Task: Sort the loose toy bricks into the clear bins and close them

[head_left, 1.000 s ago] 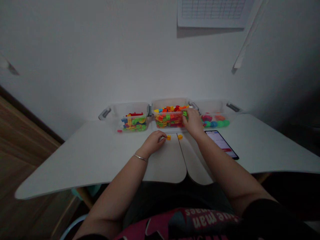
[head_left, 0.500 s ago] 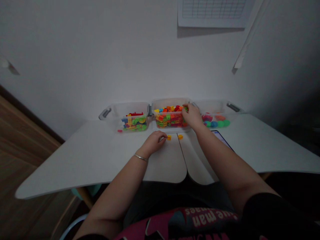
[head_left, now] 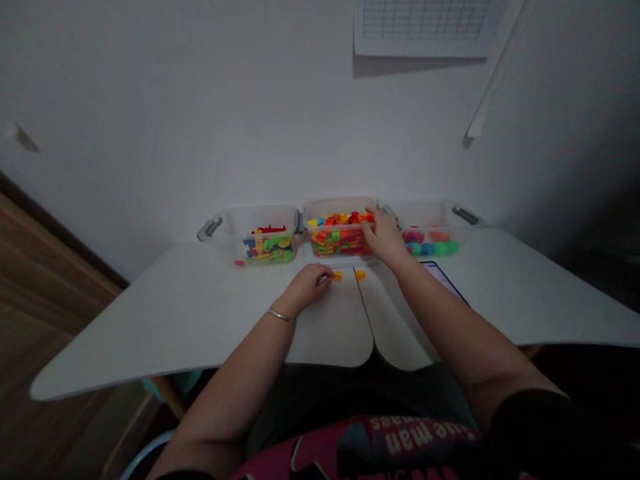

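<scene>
My left hand point(head_left: 311, 285) rests on the white table, its fingers curled and pinched at the edge of a small yellow toy block point(head_left: 338, 276). A second yellow block point(head_left: 361, 275) lies just to the right, beside the table seam. My right hand point(head_left: 384, 235) reaches over the right front corner of the middle clear plastic bin point(head_left: 345, 259). Its thumb and fingers are apart, with the fingertips among the mixed toy blocks point(head_left: 336, 235) inside. No piece can be made out clear of the pile in that hand.
The left bin point(head_left: 235, 230) holds colourful toy pieces; the right bin point(head_left: 433, 210) holds round green, blue and red ones. A phone or tablet point(head_left: 443, 279) lies under my right forearm. Behind the bins stands a wall point(head_left: 250, 120) with a gridded paper point(head_left: 420, 30).
My right hand has shifted slightly left and down in the middle bin, and the green piece near its fingertips no longer shows. My left hand and both yellow blocks have stayed put.
</scene>
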Available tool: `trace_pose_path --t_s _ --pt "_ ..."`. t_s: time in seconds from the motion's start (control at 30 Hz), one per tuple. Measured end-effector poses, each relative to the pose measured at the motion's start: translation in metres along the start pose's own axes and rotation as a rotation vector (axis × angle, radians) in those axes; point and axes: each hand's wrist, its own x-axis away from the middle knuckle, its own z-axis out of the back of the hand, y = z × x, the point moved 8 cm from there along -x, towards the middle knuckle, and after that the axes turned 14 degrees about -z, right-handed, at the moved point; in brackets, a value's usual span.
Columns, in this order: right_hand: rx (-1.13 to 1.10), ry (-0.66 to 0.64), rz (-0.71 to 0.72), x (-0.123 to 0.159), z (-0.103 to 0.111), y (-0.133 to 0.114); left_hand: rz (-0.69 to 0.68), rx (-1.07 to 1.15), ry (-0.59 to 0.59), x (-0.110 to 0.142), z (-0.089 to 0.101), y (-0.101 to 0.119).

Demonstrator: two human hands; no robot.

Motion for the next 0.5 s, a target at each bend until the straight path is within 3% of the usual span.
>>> trace_pose_path --t_s 0.13,0.27,0.5 --pt "-0.022 0.110 0.130 0.043 0.007 -0.011 0.000 0.000 0.001 -0.002 0.002 0.003" --pt "0.004 0.055 0.217 0.087 -0.006 -0.007 0.003 0.008 -0.017 -0.003 0.001 0.005" --pt "0.120 -0.090 -0.034 0.093 -0.029 0.038 0.010 0.006 -0.030 -0.003 0.000 0.005"
